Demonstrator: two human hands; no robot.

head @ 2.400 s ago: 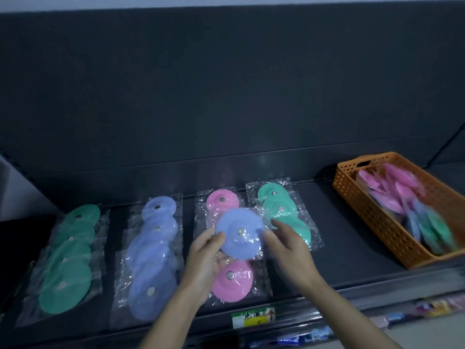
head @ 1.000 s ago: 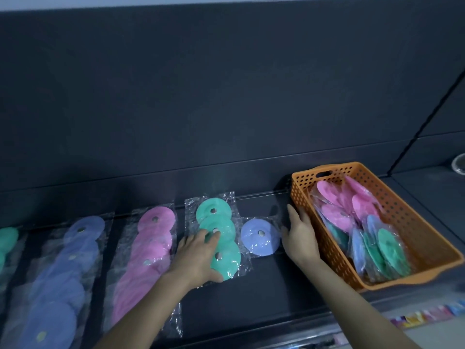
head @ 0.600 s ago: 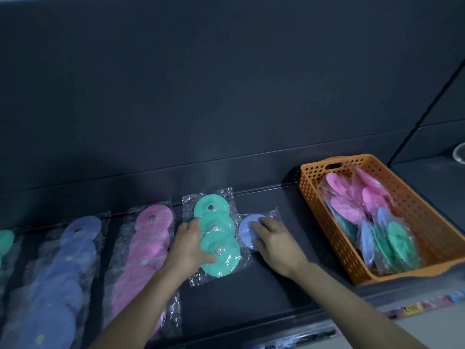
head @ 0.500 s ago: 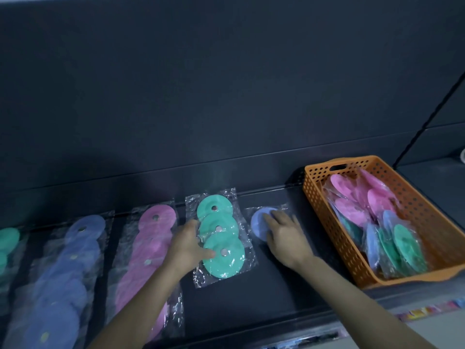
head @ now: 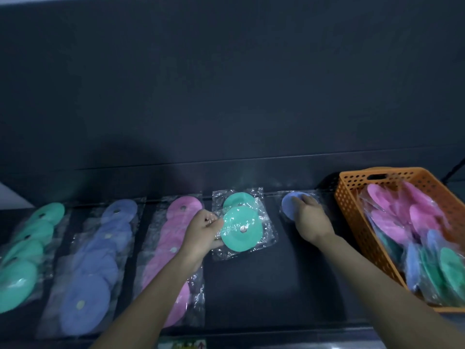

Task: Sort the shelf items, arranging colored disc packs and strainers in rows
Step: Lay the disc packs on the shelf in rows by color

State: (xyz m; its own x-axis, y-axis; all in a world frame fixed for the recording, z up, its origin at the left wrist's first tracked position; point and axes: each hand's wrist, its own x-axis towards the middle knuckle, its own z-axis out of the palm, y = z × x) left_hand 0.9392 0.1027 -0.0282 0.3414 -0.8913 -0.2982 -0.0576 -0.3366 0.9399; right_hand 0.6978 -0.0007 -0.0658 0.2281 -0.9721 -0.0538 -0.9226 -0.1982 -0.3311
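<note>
Green pack (head: 240, 229) on shelf (head: 251, 285), toward back edge | left hand (head: 201, 235) fingers pinch its left side | right hand (head: 310, 222) fingers together, flat on blue pack (head: 288, 206) at back edge, near basket (head: 352, 197)

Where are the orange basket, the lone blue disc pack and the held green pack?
Orange perforated plastic basket (head: 349, 202): head view, left wall.
Lone blue plastic-wrapped disc pack (head: 288, 206): head view, disc's uncovered left side.
Held green plastic-wrapped disc pack (head: 236, 238): head view, disc face.
</note>
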